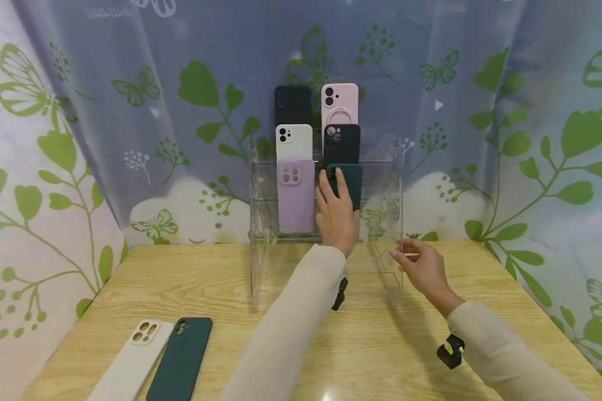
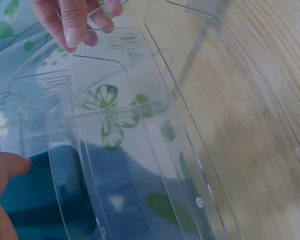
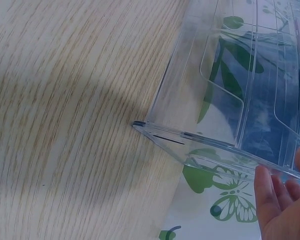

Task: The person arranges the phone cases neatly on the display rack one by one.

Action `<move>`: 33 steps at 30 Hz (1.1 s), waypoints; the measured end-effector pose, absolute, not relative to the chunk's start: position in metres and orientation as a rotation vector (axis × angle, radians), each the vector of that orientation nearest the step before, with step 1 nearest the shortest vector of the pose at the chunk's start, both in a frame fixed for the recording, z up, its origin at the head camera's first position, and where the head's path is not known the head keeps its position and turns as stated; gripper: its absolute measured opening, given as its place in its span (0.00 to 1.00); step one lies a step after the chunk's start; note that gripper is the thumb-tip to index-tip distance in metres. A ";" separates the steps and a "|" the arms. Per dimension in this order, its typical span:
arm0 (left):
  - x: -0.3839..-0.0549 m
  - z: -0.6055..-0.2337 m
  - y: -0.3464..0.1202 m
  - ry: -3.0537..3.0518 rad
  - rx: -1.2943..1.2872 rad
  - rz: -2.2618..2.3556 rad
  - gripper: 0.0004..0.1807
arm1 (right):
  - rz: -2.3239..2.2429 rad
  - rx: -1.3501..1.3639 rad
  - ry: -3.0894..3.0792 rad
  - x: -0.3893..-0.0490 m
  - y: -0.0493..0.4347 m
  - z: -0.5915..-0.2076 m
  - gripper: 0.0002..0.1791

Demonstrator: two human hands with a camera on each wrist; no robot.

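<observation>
A clear tiered display stand (image 1: 381, 239) stands on the wooden table against the curtain. My left hand (image 1: 338, 217) reaches up to the dark green phone case (image 1: 355, 184) on the right of the stand's lowest filled tier. Its fingers lie extended over the case's front, and the left wrist view shows the thumb (image 2: 7, 170) on that case (image 2: 35, 205). My right hand (image 1: 423, 270) pinches the edge of the stand's right side panel. Left of the green case is a lilac case (image 1: 297, 206); above stand a white case (image 1: 294, 145) and a black case (image 1: 343, 147).
On the top tier are another black case (image 1: 293, 106) and a pink case (image 1: 348, 97) with a ring. A white case (image 1: 130, 362) and a dark green case (image 1: 180, 356) lie on the table (image 1: 221, 278) at front left. A leaf-patterned curtain (image 1: 190, 133) hangs behind.
</observation>
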State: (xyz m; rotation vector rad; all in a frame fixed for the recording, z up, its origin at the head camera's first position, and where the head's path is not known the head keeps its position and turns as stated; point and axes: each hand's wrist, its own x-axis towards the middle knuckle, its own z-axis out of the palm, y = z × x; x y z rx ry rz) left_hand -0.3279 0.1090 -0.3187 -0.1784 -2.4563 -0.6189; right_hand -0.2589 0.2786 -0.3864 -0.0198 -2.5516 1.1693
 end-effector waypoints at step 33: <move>-0.259 -0.326 -0.084 -2.378 -0.531 -0.818 0.53 | 1.182 0.047 -2.684 -0.259 0.283 -0.367 0.25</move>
